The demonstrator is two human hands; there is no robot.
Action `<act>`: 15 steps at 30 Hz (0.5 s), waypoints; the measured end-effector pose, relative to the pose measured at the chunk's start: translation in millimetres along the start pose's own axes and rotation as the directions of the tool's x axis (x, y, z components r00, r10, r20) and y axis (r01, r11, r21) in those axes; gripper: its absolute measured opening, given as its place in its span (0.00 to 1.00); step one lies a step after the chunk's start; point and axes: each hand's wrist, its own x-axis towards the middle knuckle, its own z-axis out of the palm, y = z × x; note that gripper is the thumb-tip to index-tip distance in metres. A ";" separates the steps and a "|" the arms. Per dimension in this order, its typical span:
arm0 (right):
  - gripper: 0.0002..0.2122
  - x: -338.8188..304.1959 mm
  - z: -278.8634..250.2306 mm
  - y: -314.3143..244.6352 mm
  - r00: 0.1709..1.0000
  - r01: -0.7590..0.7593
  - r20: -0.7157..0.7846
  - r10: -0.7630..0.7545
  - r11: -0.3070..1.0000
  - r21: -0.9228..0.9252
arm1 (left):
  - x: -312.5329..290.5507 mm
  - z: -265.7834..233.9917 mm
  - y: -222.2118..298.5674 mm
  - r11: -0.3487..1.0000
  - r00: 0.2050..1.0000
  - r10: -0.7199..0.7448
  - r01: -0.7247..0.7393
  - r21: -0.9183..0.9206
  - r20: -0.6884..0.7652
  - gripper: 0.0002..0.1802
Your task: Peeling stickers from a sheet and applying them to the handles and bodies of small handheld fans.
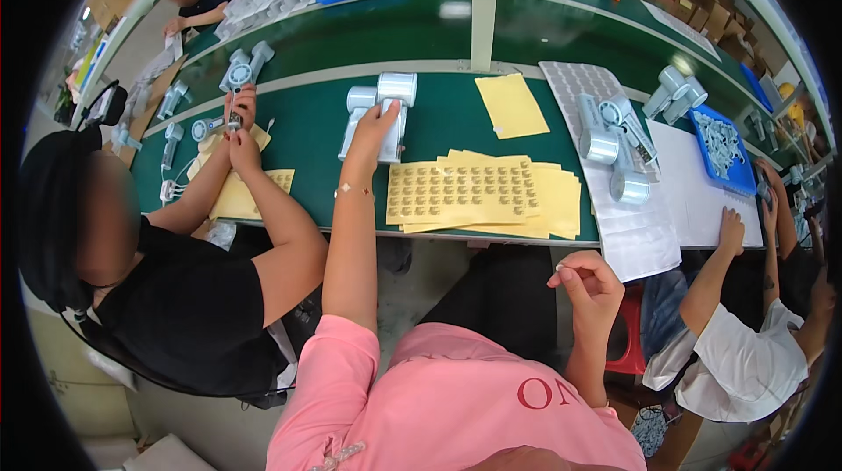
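My left hand (379, 127) reaches out over the green table, its fingers round the handle of a light blue handheld fan (397, 87) with a drum-shaped head. Right beside it lies a second light blue fan (360, 99). My right hand (593, 285) is held in front of the table edge, thumb and forefinger pinched together. A tiny whitish bit shows at those fingertips, too small to name. Between the hands, a stack of yellow sticker sheets (460, 190) printed with small marks lies near the table's front edge. A single yellow sheet (512, 106) lies farther back.
To the right, more fans (600, 146) lie on a white patterned sheet (574, 76), near a blue tray (726, 151) of small parts. A person (175, 296) at left handles a fan; others work at right. A metal post (483, 10) stands behind the table.
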 end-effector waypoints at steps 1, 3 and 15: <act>0.04 0.8 -4.7 2.8 1.000 0.001 -0.026 -0.001 1.000 0.003 | -7.8 16.0 7.3 0.999 1.000 0.020 -0.020 -0.038 0.004 0.29; 0.04 2.4 -7.9 6.3 0.999 -0.007 -0.033 0.007 1.000 0.004 | -13.0 24.2 10.4 0.999 0.996 0.038 -0.037 -0.011 0.077 0.30; 0.04 -7.3 -29.6 9.7 0.995 -0.045 -0.094 0.047 0.999 0.024 | 79.6 -8.1 -43.8 0.657 0.926 0.375 -0.290 0.696 0.032 0.31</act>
